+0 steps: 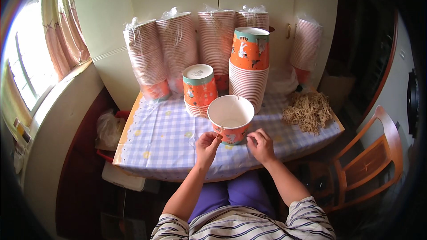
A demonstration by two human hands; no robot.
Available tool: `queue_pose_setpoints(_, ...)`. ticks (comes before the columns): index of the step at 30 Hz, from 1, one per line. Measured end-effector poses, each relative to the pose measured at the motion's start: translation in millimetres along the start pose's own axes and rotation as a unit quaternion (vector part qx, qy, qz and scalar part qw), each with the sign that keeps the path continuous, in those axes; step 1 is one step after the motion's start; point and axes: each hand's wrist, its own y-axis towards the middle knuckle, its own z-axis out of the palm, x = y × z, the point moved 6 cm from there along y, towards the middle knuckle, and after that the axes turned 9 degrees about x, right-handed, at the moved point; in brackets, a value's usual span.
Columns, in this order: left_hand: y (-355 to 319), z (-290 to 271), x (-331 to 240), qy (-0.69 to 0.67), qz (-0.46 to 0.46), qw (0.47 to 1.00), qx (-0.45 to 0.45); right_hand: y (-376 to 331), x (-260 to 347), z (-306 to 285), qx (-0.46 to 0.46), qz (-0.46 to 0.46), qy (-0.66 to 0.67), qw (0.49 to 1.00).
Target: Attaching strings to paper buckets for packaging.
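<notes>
An orange paper bucket (230, 137) with a green band and white inside stands upright, mouth up, near the table's front. At its near left side my left hand (208, 147) is closed in a pinch on a thin tan string (220, 130), which rises against the bucket's wall. My right hand (261, 145) is beside the bucket's right side, its fingers curled together; what they hold, if anything, I cannot make out. Behind stand a short stack of upside-down orange buckets (200, 90) and a taller stack (249, 78), both with green bands.
Several plastic-wrapped stacks of buckets (178, 51) line the table's back; another wrapped stack (307, 44) is at the back right. A tangled heap of tan strings (309, 111) lies on the checked tablecloth (160, 146). A wooden chair (371, 162) stands at right.
</notes>
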Motion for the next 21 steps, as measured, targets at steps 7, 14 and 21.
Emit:
queue_pose_setpoints(7, 1.0, 1.3, -1.9, 0.005, 0.016, 1.0, 0.001, 44.7, 61.8, 7.2, 0.003, -0.167, -0.051, 0.985)
queue_pose_setpoints(14, 2.8, 0.2, 3.2, 0.027, -0.006, 1.0, 0.014, 49.3, 67.8, 27.7, 0.027, -0.212, -0.122, 0.969)
queue_pose_setpoints(21, 6.0, -1.2, -4.4, 0.089, 0.033, 0.995, 0.012, 54.7, 64.5, 22.2, 0.01, -0.187, -0.036, 0.982)
